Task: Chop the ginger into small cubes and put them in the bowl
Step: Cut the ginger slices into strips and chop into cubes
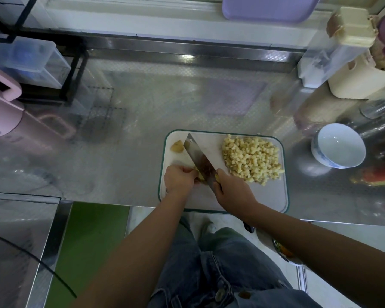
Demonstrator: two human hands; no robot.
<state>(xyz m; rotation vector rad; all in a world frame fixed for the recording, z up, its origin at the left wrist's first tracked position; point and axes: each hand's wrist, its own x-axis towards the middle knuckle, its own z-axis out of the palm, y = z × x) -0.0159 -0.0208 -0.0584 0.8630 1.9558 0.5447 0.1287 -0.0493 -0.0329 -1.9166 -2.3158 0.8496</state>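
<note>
Head view: the left grip point(179, 177) is clenched around a small ginger piece point(198, 175) at the near left of the cutting board point(265, 196). Its fingers are curled, and they sit close against the flat of the cleaver point(200, 158). The right grip point(232, 190) grasps the cleaver handle, with the blade angled toward the board's far left corner. A heap of ginger cubes point(252, 160) covers the right half of the board. A ginger stub point(177, 146) lies apart at the far left, just beside the blade tip. The bowl point(340, 144) stands on the tabletop point(142, 103) to the right of the board, not touching it, with nothing in it.

Probable hazards:

1. Cut fingers. The held piece is small, so little of it separates the fingertips from the edge. A slip or a fingertip uncurling would likely bring skin under the blade.
2. Piece ejection. A short, uneven piece may roll under pressure and shoot off the board.
3. Spillage. The heap reaches the board's right edge, so a careless sweep toward the bowl could scatter cubes across the tabletop.
4. Board shift. The near edge appears to sit at the tabletop's front edge, so heavy pressure there may tip or slide the board.
</note>
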